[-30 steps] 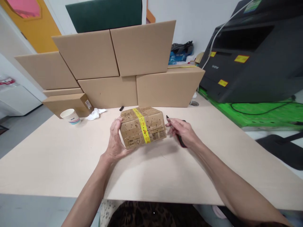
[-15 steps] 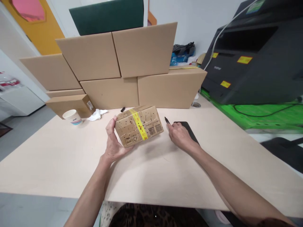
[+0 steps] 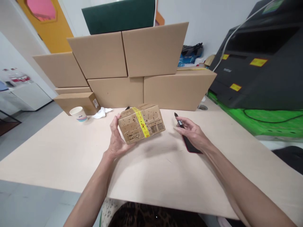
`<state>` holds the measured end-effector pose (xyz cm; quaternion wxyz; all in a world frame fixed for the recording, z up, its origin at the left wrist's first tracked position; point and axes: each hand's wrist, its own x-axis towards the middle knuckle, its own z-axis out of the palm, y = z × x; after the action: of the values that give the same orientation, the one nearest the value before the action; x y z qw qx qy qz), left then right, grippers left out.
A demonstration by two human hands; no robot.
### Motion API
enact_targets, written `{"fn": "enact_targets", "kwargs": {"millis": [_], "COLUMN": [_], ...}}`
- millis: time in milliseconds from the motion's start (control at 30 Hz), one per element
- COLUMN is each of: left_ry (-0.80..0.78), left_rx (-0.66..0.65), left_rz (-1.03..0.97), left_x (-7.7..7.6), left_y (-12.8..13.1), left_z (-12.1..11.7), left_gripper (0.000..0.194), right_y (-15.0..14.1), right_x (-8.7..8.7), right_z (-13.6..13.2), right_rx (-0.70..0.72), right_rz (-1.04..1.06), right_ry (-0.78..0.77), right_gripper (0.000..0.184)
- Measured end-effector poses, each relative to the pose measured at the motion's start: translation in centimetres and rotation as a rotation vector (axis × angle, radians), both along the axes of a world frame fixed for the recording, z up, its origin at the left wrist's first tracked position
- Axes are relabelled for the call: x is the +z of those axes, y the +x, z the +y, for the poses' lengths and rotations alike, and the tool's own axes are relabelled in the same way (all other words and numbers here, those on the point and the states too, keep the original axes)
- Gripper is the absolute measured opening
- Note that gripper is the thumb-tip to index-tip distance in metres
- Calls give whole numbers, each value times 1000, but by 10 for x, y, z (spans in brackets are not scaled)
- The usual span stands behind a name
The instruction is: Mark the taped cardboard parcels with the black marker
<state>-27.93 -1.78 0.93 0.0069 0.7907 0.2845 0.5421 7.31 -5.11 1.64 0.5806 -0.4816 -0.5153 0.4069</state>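
Observation:
A small cardboard box (image 3: 151,116) is tilted up above the table, dotted with black marks and crossed by a yellow printed tape strip. My left hand (image 3: 117,138) grips its left side, thumb beneath and fingers behind. To the right, my right hand (image 3: 193,132) has a black marker (image 3: 180,123) between thumb and fingers, its dark tip pointing away from me. The thumb is blurred. Under this hand, a black phone-like slab (image 3: 193,147) with a red edge lies on the table, partly covered. A small black piece (image 3: 127,108) shows behind the box.
Large cardboard boxes (image 3: 113,93) are stacked at the back, a dark green box (image 3: 120,17) on top. A paper cup (image 3: 78,114) and a crumpled tissue (image 3: 102,112) are at left. A dark printer (image 3: 255,69) stands at right on a green surface (image 3: 272,123).
The view has shifted, so the scene sits further right. My right hand has lifted and its fingers have spread around the marker, whose label now shows. My left hand still holds the box.

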Motion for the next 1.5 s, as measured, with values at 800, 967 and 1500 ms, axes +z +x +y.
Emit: {"fn": "enact_targets", "kwargs": {"millis": [800,967,1500], "left_ry": [135,149,149], "left_rx": [51,47,35], "left_rz": [77,79,104], "left_x": [3,3,1], "left_y": [19,20,17], "left_z": [-3,-4,-4], "left_gripper": [129,131,129], "right_y": [-55,-59,-83], "right_x": [30,21,25], "right_z": [-64,-68,-53], "right_rx": [-116,-186,-246], "right_rz": [-352,-183,-337], "right_ry": [751,644,572], "right_gripper": [20,15,13]}}
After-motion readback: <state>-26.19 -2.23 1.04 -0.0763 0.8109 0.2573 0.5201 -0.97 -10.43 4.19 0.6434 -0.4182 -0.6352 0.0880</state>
